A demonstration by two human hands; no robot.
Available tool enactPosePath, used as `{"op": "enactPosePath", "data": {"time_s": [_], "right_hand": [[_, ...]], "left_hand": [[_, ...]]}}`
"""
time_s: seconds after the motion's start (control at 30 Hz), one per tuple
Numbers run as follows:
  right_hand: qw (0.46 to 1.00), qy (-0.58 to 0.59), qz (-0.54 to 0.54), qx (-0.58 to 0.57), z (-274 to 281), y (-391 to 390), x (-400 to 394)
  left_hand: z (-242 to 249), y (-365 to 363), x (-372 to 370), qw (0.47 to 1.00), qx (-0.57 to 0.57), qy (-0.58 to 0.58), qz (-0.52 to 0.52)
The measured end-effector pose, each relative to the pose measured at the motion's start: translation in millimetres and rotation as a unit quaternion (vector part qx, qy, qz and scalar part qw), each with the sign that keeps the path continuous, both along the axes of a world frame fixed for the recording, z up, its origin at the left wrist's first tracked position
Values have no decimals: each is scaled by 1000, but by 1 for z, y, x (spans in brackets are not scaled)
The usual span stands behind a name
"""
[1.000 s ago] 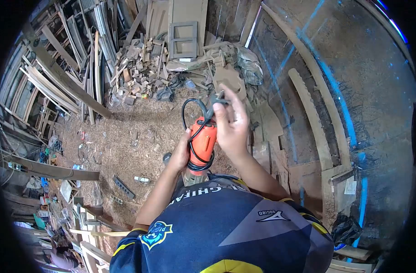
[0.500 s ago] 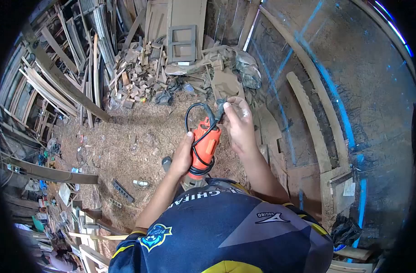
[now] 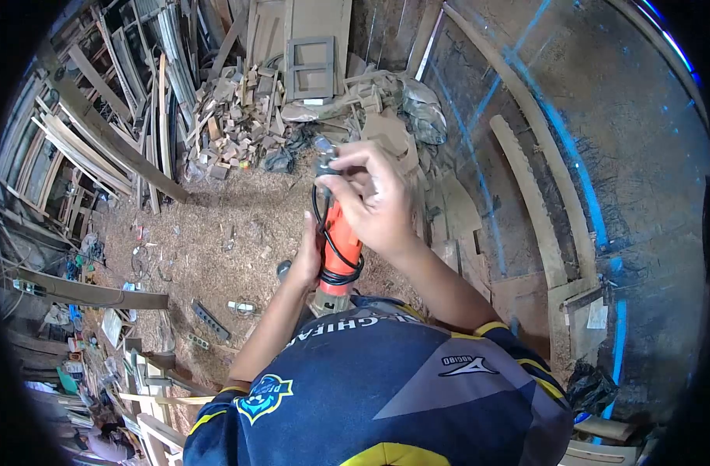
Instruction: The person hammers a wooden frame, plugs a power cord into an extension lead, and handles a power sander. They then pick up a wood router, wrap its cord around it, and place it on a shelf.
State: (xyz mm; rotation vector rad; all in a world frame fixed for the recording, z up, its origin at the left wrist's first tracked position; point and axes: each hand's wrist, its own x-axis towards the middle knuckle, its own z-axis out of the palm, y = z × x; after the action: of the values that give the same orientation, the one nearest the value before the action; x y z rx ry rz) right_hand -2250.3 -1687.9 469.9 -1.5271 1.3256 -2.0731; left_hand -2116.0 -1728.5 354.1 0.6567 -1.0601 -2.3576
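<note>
An orange corded power tool (image 3: 341, 233) is held in front of my body, with its exact type not clear. Loops of black power cord (image 3: 341, 277) wrap around its lower end. My left hand (image 3: 307, 255) grips the tool's left side. Above the tool, my right hand (image 3: 376, 200) pinches the dark end of the cord (image 3: 324, 166) between thumb and fingers. That hand is slightly blurred and covers the upper right part of the tool.
Wood offcuts (image 3: 242, 116) are heaped at the back, near a small grey frame (image 3: 310, 68). Sawdust covers the floor (image 3: 207, 241), where a power strip (image 3: 210, 321) lies. Long boards (image 3: 114, 147) lean at left. A large blue-marked panel (image 3: 642, 194) is at right.
My right hand has moved left across the top of the tool, carrying the cord's end with it. My left hand still holds the tool, which is tilted slightly differently.
</note>
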Motion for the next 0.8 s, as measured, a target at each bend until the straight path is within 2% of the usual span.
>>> {"op": "enactPosePath", "data": {"time_s": [0.07,0.13,0.2,0.23,0.27,0.33,0.4,0.43,0.47,0.5,0.53,0.57,0.6,0.67,0.7,0.8], "right_hand": [[998,49,-15,-24,1,-10,7],[999,29,-2,-28,9,-12,17],[1000,25,-8,-11,18,-13,22],[999,-29,14,-22,6,-25,22],[999,-29,13,-20,3,-34,18],[999,-25,-13,25,3,-43,12],[999,-19,-26,14,7,-40,14],[999,-11,-34,-5,6,-35,15],[999,-3,-42,-23,4,-30,15],[996,40,-67,-33,2,-23,10],[998,-19,-59,-10,3,-13,12],[998,-10,-56,-15,-8,-7,3],[998,-2,-54,-21,-19,-2,-7],[989,-147,-15,23,-21,15,-14],[977,-207,-17,39,-18,20,-15],[952,-289,-58,86,-50,21,-38]], "left_hand": [[3,1,1,1000,-5,5,-16],[4,3,-1,997,-70,-18,32],[8,5,1,997,-62,-29,25],[12,5,2,999,-46,-17,15],[14,5,3,1000,-31,-5,5],[-4,-1,3,999,-40,5,-15],[-20,-8,5,996,-76,-1,-36],[-20,-4,7,992,-125,-9,-13],[-24,-4,9,992,-124,-8,-11],[-32,-6,12,983,-174,-51,-19],[-24,-5,12,970,-221,-96,-27],[-17,2,11,993,-106,-51,8],[-13,1,12,993,-104,-50,10],[-11,-1,13,989,-121,-87,19],[-12,-5,16,993,-62,-102,-5],[-7,0,17,989,-116,-92,14]]}}
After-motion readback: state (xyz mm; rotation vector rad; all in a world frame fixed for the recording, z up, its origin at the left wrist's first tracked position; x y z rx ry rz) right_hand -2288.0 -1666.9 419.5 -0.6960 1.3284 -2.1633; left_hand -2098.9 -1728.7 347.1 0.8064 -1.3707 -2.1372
